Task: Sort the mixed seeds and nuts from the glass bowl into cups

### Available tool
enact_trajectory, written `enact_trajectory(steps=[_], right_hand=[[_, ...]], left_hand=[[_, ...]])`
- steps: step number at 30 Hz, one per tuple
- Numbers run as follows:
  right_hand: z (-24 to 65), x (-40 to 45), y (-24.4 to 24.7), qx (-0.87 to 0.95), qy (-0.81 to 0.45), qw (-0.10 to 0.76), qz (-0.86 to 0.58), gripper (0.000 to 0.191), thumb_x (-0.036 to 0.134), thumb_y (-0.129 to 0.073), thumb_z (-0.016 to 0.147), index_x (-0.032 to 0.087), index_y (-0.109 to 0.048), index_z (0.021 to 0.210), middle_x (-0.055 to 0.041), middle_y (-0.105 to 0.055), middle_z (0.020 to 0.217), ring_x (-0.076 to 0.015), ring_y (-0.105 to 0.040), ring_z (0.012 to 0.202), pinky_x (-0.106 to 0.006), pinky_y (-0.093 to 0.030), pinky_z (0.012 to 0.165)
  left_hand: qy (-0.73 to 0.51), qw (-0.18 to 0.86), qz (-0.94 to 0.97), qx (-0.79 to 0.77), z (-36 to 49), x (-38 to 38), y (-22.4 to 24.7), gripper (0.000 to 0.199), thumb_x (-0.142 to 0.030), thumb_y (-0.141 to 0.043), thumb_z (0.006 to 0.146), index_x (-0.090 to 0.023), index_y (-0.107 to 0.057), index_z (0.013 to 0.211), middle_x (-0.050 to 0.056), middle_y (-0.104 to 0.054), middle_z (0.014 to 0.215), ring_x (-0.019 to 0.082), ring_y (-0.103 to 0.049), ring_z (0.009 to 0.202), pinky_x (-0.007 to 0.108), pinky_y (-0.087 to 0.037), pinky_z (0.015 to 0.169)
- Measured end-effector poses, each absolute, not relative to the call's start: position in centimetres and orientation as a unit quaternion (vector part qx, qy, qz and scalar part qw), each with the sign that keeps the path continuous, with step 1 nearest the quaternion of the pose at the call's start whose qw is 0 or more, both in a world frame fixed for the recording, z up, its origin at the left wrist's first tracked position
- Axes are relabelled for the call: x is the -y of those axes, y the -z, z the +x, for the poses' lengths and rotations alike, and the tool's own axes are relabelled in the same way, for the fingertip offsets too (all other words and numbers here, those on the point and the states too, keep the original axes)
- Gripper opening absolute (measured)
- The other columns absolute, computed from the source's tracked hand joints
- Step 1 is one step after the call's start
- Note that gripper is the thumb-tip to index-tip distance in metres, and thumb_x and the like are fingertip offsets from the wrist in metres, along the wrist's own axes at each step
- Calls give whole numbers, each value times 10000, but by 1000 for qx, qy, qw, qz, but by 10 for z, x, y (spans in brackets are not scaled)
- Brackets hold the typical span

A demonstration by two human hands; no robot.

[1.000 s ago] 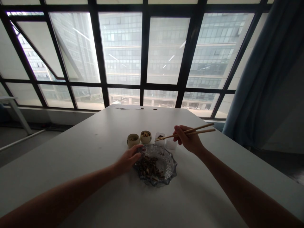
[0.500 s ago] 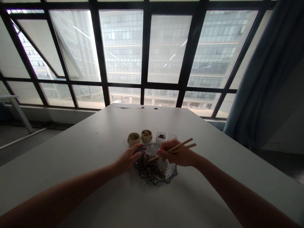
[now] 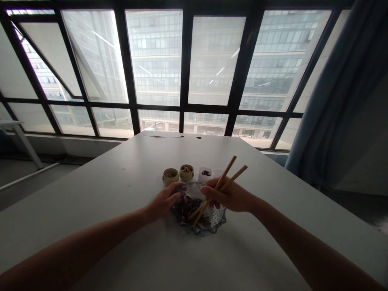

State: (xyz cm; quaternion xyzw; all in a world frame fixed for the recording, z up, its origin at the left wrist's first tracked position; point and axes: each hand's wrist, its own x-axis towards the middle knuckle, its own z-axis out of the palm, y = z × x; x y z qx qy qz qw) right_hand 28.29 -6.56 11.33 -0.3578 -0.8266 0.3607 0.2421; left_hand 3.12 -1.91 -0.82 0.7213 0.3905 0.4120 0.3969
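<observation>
From the head view, the left hand has its thumb and fingers around the far left rim of a glass bowl, likely to steady it against the push of the sticks. The right hand grips a pair of chopsticks well up their length, apparently so that the fingers clear the food while the tips reach down. Those tips are inside the bowl, among dark, elongated pieces heaped toward its left and near side; whether they pinch one, I cannot tell. The sticks cross from this angle. Just beyond the bowl on the white table stand a pale cup, a second cup with light bits, and a white tub with dark bits. A clear tub is partly hidden by the right hand. Their row seems placed for easy reach.
</observation>
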Motion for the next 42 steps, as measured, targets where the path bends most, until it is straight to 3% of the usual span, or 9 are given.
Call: enact_trajectory(steps=[8,21,26,34,39,42], right_hand=[[276,65,-105,834,-317,321,-317,552,620,-517,955,156,-613,673,-30,-601,572,-108,-545,481,-195,-403,413],[265,65,-87,832,-365,306,-285,570,644,-494,961,156,-594,683,6,-535,549,-94,-515,471,-182,-370,401],[267,64,-88,825,-370,309,-295,585,676,-516,934,160,-585,667,-21,-593,574,-99,-532,482,-184,-379,405],[280,60,-101,778,-392,361,-333,621,734,-494,905,159,-612,702,-13,-595,532,-95,-504,421,-197,-393,399],[282,63,-111,795,-397,315,-332,532,656,-624,872,142,-654,737,-47,-674,653,-114,-587,490,-207,-457,437],[281,62,-108,809,-369,306,-342,529,633,-603,897,136,-658,724,-49,-668,649,-116,-595,499,-207,-456,441]], left_hand=[[-410,382,731,-390,30,20,6,467,-354,-574,885,-152,-600,1305,119,-713,1237,300,-650,1125,414,-495,996],[-408,372,736,-393,31,17,9,476,-342,-566,893,-151,-583,1329,117,-711,1248,295,-650,1142,421,-491,1025],[-406,375,736,-391,30,18,8,494,-361,-561,900,-146,-569,1345,118,-711,1242,296,-643,1150,414,-498,1012],[-411,392,730,-379,30,18,10,484,-364,-575,896,-144,-578,1327,124,-700,1264,292,-640,1158,410,-487,1027],[-410,391,728,-385,31,19,10,485,-355,-562,895,-144,-573,1331,127,-698,1258,294,-642,1145,414,-495,1012],[-409,380,730,-396,31,20,8,476,-349,-573,888,-152,-586,1322,114,-712,1223,288,-651,1110,403,-504,986]])
